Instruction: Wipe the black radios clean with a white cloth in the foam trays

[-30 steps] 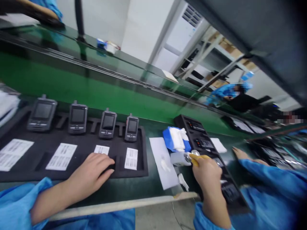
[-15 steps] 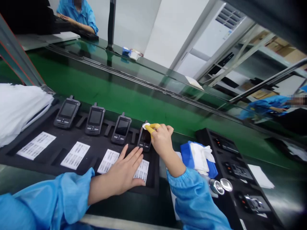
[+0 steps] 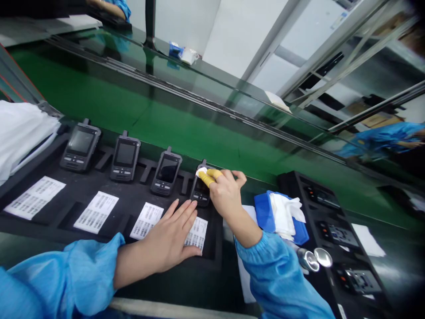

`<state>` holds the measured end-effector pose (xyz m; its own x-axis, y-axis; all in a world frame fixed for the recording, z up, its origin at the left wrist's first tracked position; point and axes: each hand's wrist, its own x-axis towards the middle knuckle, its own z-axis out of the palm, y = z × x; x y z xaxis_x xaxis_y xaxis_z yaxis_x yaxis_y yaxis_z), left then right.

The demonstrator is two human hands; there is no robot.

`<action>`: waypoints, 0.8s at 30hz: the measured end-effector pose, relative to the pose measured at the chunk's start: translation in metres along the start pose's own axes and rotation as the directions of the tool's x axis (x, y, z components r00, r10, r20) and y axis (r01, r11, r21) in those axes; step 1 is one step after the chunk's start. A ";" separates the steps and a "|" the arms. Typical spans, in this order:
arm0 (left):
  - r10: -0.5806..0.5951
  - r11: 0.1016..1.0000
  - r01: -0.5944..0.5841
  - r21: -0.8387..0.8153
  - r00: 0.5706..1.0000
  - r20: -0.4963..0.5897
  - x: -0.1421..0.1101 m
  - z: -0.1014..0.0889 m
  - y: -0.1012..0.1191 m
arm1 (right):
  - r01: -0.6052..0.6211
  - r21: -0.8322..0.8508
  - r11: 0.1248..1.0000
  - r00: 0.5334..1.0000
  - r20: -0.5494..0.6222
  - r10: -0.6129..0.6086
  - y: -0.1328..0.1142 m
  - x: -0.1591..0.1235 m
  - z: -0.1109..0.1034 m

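My right hand (image 3: 223,188) wears yellow finger cots on two fingers and pinches a small white wipe (image 3: 201,171). The wipe rests on the upper part of the rightmost handheld radio (image 3: 200,193), whose screen is partly covered by my fingers. My left hand (image 3: 174,235) lies flat with fingers outstretched, over a barcode label sheet (image 3: 199,232) and close to the radio's lower end. Farther left in the black foam tray (image 3: 114,212) sit a second radio (image 3: 166,172), a third (image 3: 125,158) and a fourth (image 3: 80,146), screens up. Label sheets lie below them.
To the right are a blue box (image 3: 265,212) of white cloths (image 3: 284,215), a small metal tin (image 3: 308,260) with its round lid (image 3: 322,257), and another black tray (image 3: 327,266) holding devices. White bags (image 3: 26,133) lie at left. Blue-sleeved people work beyond the green bench (image 3: 186,128).
The camera view has tilted down slightly. My right hand keeps the wipe on the rightmost radio, with its fingers shifted a little; my left hand stays flat in nearly the same place.
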<state>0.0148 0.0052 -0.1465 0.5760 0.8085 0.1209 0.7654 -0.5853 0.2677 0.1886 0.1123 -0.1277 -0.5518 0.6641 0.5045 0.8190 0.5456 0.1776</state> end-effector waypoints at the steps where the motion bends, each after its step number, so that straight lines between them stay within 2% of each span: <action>1: 0.003 1.000 -0.003 0.001 1.000 0.005 0.000 0.000 0.000 | -0.018 -0.003 1.000 1.000 0.000 0.018 0.002 0.001 0.001; 3: 0.001 1.000 -0.001 -0.009 1.000 0.010 0.000 0.000 0.000 | -0.016 0.017 1.000 1.000 -0.003 0.016 0.002 -0.008 0.000; 8: -0.011 0.999 0.011 -0.048 1.000 -0.002 0.000 0.002 0.000 | 0.074 0.092 0.993 0.997 0.023 -0.077 -0.008 -0.038 -0.005; 12: -0.007 1.000 0.007 -0.023 1.000 -0.008 0.001 0.003 0.000 | 0.011 0.070 0.997 1.000 0.019 -0.012 -0.006 -0.014 0.002; 15: -0.005 1.000 0.005 -0.008 1.000 0.005 0.001 0.003 0.001 | -0.052 0.090 0.995 0.998 0.045 0.048 0.004 0.008 0.008; 17: -0.010 1.000 0.010 -0.021 1.000 0.002 0.002 0.002 0.001 | -0.083 0.109 0.991 0.995 0.065 0.076 0.011 0.011 0.010; 21: -0.015 0.998 0.015 -0.055 1.000 0.006 0.002 0.001 0.001 | -0.146 0.085 0.986 0.989 0.034 0.143 0.016 -0.009 0.008; 24: -0.015 0.998 0.015 -0.067 1.000 0.006 0.002 0.000 0.001 | -0.120 0.087 0.989 0.993 -0.002 0.120 0.005 -0.034 0.003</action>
<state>0.0166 0.0061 -0.1465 0.5660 0.8168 0.1115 0.7533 -0.5674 0.3326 0.2112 0.0941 -0.1463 -0.4490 0.7238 0.5239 0.8622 0.5048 0.0416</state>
